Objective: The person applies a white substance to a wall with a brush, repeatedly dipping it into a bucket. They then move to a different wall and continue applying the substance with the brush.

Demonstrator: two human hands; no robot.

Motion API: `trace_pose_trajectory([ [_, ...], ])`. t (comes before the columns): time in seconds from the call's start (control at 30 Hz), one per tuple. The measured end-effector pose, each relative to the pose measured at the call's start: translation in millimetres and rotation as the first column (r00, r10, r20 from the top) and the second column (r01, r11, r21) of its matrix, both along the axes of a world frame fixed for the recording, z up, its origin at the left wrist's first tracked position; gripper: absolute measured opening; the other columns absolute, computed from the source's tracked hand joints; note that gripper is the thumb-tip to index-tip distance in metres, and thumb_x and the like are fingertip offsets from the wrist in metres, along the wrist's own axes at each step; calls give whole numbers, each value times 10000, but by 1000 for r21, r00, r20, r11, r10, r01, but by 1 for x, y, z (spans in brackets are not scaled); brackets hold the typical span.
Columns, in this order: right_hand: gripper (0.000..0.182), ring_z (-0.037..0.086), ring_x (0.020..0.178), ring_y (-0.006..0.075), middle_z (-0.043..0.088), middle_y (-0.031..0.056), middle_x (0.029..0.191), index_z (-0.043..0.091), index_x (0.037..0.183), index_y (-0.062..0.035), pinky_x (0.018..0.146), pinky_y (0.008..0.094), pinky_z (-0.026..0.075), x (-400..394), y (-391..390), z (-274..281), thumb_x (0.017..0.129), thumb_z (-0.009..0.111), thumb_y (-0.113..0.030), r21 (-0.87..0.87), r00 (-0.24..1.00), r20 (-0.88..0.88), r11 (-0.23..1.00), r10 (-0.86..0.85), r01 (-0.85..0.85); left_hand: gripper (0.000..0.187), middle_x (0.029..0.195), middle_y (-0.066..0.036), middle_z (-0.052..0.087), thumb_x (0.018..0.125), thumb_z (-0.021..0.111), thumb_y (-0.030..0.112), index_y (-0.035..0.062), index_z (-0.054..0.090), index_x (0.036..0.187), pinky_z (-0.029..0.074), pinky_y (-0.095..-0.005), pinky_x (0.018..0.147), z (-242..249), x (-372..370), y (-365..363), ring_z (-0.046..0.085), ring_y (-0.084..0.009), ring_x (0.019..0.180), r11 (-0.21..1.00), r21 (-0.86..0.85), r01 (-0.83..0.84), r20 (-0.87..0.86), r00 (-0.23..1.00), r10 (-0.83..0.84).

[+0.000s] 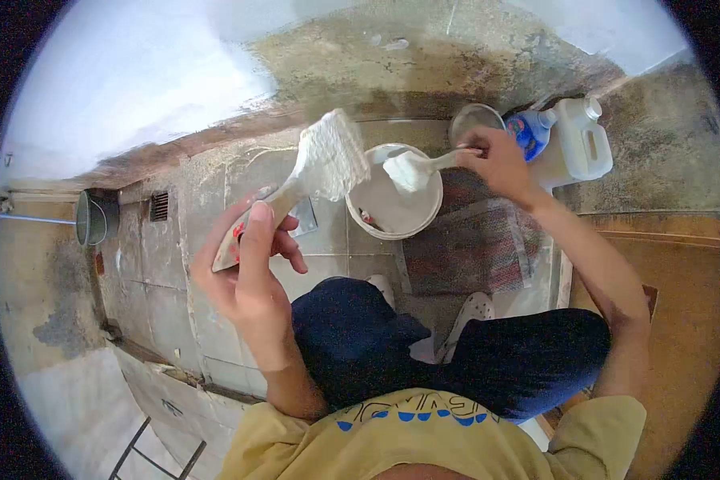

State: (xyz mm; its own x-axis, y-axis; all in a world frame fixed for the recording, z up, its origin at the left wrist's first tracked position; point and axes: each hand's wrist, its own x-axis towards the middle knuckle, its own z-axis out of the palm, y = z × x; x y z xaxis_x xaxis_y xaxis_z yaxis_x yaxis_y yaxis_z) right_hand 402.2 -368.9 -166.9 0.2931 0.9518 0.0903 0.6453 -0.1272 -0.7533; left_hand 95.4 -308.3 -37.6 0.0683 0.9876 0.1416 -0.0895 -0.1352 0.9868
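Note:
My left hand is wrapped round the handle of a wide brush, its bristles thickly coated in white paste and raised left of the bucket. My right hand grips the thin handle of a spatula-like tool, whose head carries a lump of white paste over the bucket. The round white bucket stands on the floor and holds pale material, with a small reddish object at its inner left side.
Behind my right hand are a round metal-looking container, a blue bottle and a white jug. A patterned mat lies beside the bucket. A dark bucket stands far left. The stained wall is partly white.

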Motion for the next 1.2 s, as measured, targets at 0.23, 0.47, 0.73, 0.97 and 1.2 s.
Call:
trace_pose_trajectory([
  [0.23,197,647,766,137,674,74,850,620,944,1,696,249,516,44,-31,-33,808,720,-100,-164,801,-576,983,-162,81,250,700,-119,623,908,612,170,-70,656,959,423,-258,424,-9,10,11,524,-118,499,989,-127,81,-143,985,-99],
  [0.47,168,664,825,170,680,102,894,607,944,14,745,284,551,41,-40,-47,821,693,-63,-212,599,-759,967,-256,144,269,671,-99,624,905,622,196,-69,665,919,418,-246,410,-27,32,25,538,-102,504,937,-264,227,-326,894,-308],
  [0.73,160,661,717,165,677,108,827,614,904,23,654,272,545,33,-44,-45,793,702,-52,-225,628,-708,947,-322,231,266,640,-90,623,906,608,193,-65,661,869,407,-243,389,-38,47,31,538,-100,475,921,-259,291,-397,837,-377],
  [0.97,158,655,711,149,657,101,809,594,886,27,649,264,553,16,-38,-30,800,702,-48,-231,712,-602,932,-362,278,226,608,-147,628,883,600,158,-48,670,822,455,-307,484,-91,76,32,597,-165,509,896,51,440,-630,711,-313],
  [1.2,176,652,702,147,652,111,809,579,866,38,615,265,559,-2,-41,-28,783,718,-32,-210,694,-600,916,-398,343,192,664,-201,637,863,606,129,-47,670,820,484,-341,546,-113,90,5,650,-311,580,857,38,513,-581,710,-399],
])
